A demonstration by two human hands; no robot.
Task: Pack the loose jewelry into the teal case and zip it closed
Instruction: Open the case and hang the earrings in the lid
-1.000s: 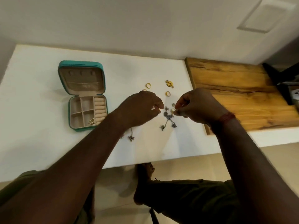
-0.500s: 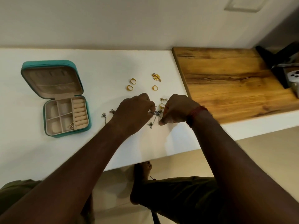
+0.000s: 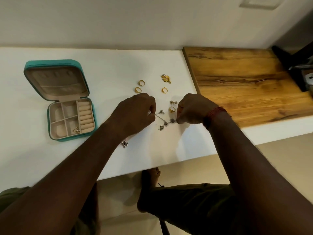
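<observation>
The teal case (image 3: pixel 56 82) sits open on the white tabletop (image 3: pixel 110 65), with its lid tipped back. Inside it, a small triangle pendant (image 3: pixel 76 130) lies in the little front pocket, right beside the row of soft rolls.

To the right of the teal case, the two hands are close together, low over the tabletop. The left hand (image 3: pixel 135 114) has its fingers curled, and they pinch one end of a thin silver chain (image 3: pixel 163 121). The right hand (image 3: pixel 191 110) has its fingers curled too, and they pinch the other end. The chain runs between the hands, and little charms hang from it.

Also right of the teal case, just behind the hands, lie three gold rings (image 3: pixel 141 82) (image 3: pixel 138 89) (image 3: pixel 164 90) and a gold flower piece (image 3: pixel 166 78). One more gold ring (image 3: pixel 172 109) and a tiny earring (image 3: pixel 173 102) lie just beside the right hand. A silver charm bit (image 3: pixel 124 144) peeks out from under the left wrist.

A red thread (image 3: pixel 214 114) goes around the right wrist. A wooden board (image 3: pixel 237 82) lies far to the right of the teal case, past the right hand.
</observation>
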